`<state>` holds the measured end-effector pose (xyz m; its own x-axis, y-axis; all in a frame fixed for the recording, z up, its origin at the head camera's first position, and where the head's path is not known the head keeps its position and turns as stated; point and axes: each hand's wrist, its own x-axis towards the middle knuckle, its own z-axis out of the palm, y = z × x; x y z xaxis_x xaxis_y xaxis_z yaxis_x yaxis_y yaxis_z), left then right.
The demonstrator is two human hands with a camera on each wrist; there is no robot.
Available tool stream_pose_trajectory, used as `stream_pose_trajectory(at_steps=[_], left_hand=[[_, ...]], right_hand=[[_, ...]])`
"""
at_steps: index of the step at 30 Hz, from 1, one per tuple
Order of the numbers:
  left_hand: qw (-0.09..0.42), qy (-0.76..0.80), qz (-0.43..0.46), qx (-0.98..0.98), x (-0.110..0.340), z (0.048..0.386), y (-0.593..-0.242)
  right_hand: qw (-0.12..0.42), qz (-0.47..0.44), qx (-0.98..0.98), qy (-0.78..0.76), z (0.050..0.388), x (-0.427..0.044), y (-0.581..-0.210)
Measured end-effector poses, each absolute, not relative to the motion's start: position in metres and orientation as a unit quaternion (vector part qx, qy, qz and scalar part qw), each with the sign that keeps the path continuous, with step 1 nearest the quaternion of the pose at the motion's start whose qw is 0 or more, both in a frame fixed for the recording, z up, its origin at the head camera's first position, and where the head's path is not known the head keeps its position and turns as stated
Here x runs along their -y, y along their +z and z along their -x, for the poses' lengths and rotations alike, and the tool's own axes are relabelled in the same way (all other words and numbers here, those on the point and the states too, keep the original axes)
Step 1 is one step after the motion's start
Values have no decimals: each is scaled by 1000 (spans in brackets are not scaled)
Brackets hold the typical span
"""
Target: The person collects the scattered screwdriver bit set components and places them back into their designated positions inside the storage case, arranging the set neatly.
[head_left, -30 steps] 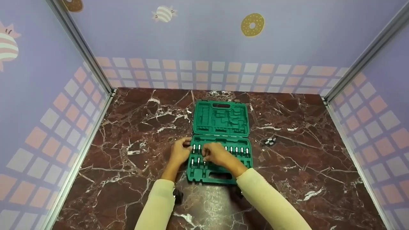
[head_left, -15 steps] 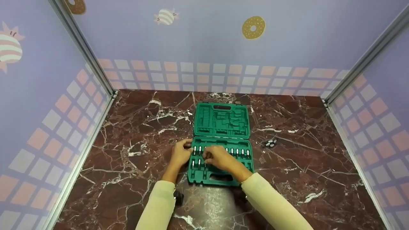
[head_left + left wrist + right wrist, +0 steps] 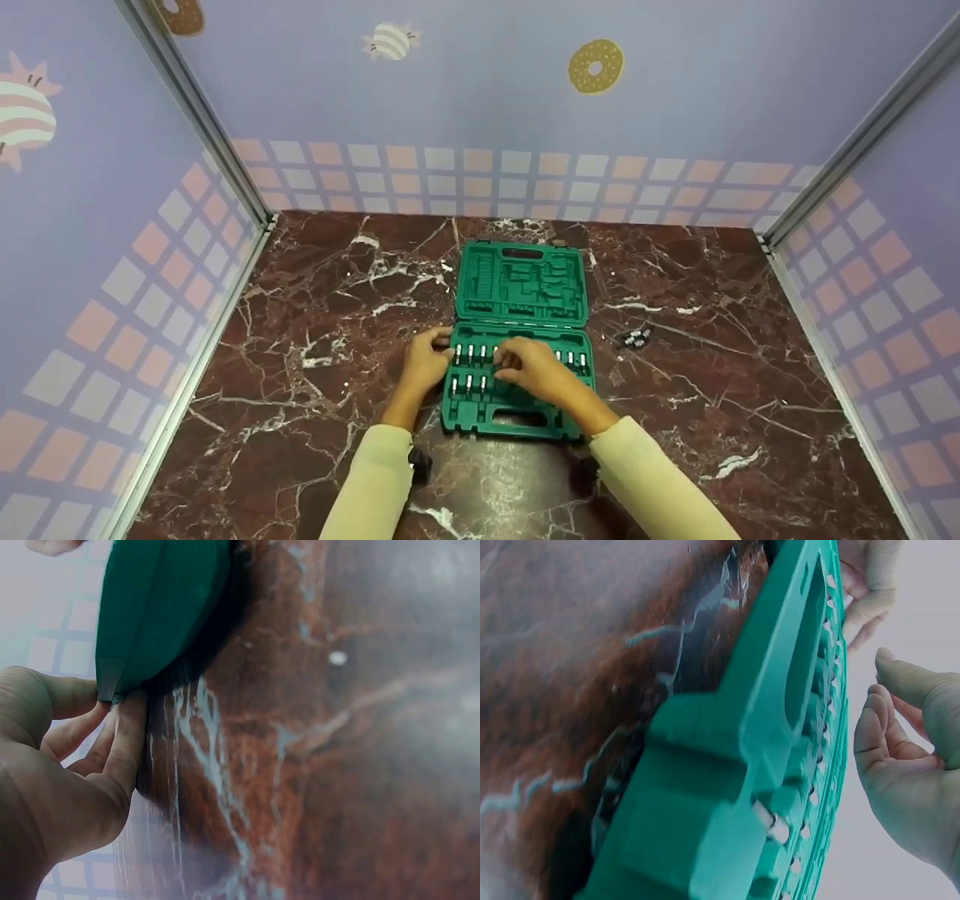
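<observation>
A green plastic tool case [image 3: 480, 412] lies open on the table, lid folded back. Upright rows of small silver-and-black socket bits [image 3: 470, 354] fill slots in its near half. My left hand [image 3: 427, 364] grips the case's left edge; in the left wrist view the thumb of the hand [image 3: 82, 765] lies on one side of the rim and the fingers on the other. Above the bits hovers my right hand [image 3: 536, 367], fingers loosely bent. In the right wrist view, that hand [image 3: 911, 742] has a gap between thumb and fingers, nothing visible in it, and stands apart from the case.
Several loose bits [image 3: 636, 337] lie in a small heap on the table right of the case. The dark red marble-patterned table [image 3: 300, 420] is bordered by purple panels [image 3: 487, 105] at the back and both sides.
My right hand has moved right across the case, uncovering more bits in the upper row and the third bit in the lower row. My left hand stays at the left edge.
</observation>
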<state>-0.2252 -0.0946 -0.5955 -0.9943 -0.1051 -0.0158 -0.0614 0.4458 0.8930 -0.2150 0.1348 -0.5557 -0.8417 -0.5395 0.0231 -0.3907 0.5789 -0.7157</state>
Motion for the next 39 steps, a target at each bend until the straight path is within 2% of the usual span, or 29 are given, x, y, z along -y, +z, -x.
stream_pose_trajectory(at_steps=[20, 32, 39], left_hand=[[32, -520, -41, 853, 96, 226, -597], [23, -518, -48, 854, 96, 225, -596], [20, -521, -50, 852, 96, 225, -595]], right_hand=[[19, 215, -870, -444, 214, -202, -556], [-60, 182, -876, -442, 218, -253, -563], [-126, 169, -882, -422, 225, -288, -566]])
